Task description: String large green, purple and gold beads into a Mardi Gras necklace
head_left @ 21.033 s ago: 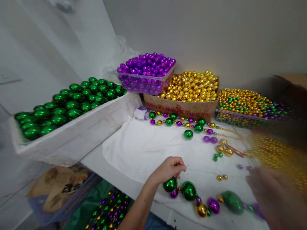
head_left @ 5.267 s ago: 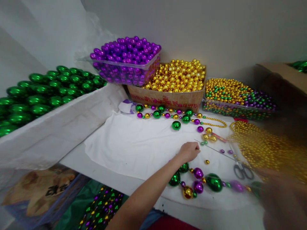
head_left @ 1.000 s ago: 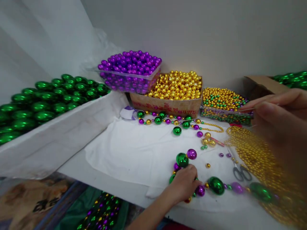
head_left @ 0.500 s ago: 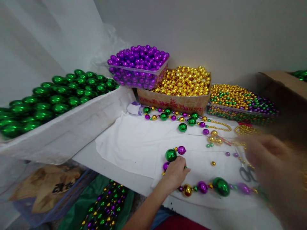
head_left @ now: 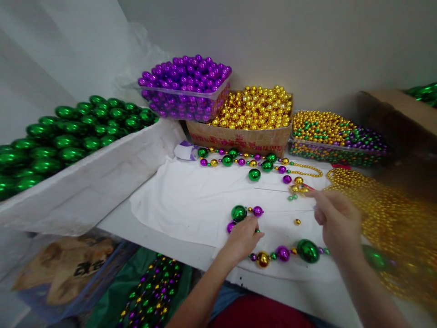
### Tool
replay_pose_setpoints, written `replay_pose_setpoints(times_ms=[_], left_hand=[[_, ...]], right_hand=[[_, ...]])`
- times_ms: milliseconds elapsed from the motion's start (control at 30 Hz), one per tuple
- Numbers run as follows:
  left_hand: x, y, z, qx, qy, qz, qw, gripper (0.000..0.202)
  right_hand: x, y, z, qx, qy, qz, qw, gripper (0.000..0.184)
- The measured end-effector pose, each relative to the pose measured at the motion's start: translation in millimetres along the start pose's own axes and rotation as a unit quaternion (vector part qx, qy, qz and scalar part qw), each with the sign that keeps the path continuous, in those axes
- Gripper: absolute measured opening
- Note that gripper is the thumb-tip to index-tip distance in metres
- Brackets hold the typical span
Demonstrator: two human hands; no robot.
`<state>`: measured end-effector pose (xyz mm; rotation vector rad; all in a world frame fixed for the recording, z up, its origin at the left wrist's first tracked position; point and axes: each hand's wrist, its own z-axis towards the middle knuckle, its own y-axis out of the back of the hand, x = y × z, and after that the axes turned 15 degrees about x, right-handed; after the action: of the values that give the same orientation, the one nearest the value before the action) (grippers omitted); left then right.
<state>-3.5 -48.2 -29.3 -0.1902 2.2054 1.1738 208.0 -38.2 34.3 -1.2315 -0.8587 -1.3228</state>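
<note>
1. Strand [head_left: 282,253] of green, purple and gold beads lies on the white cloth [head_left: 184,196] over the worktop [head_left: 146,230], just in front of me. Long axis runs left to right; its left part curls away from me, around my left hand [head_left: 241,236].
2. Left hand is the nearer: fingers closed on the strand inside that curl, a small green bead showing at the tips.
3. Right hand [head_left: 337,216] sits farther off, its forearm crossing above the strand. Fingers pinched, apparently on a thin needle [head_left: 269,189] pointing left; exact grip hard to make out.
4. Faint thread [head_left: 290,211] runs from the curl's end bead, purple, toward my right hand.
5. Writing: red characters on the carton [head_left: 235,138], dark ones on the sack [head_left: 77,266]; both too blurred to read. No brand legible.
</note>
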Motion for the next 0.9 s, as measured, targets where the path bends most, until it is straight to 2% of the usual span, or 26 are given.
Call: replay_pose_setpoints(times_ms=[167,367,700,800,900], left_hand=[[12.9,6.6,-3.6,-0.038,-0.059,-0.138,0.988,0.015],[21.5,12.3,-4.0,-0.051,-0.054,-0.248,0.966,0.016],[17.6,10.1,-2.3,-0.045,-0.050,-0.258,0.964,0.016],[17.0,9.4,-3.8,-0.045,-0.046,-0.252,0.966,0.017],[14.6,9.4,-6.3,-0.042,-0.045,-0.240,0.969,0.017]], right_hand=[[-4.3,-1.1,-1.5,-0.018,-0.003,-0.001,1.000,0.015],[-7.2,-3.9,-6.3,-0.023,-0.014,0.006,1.000,0.014],[-2.8,-3.1,-13.2,-0.039,-0.045,0.030,0.998,0.017],[-1.9,-2.8,-15.2,-0.044,-0.066,0.015,0.997,0.019],[0.3,-4.9,-17.0,-0.050,-0.057,-0.008,0.997,0.021]])
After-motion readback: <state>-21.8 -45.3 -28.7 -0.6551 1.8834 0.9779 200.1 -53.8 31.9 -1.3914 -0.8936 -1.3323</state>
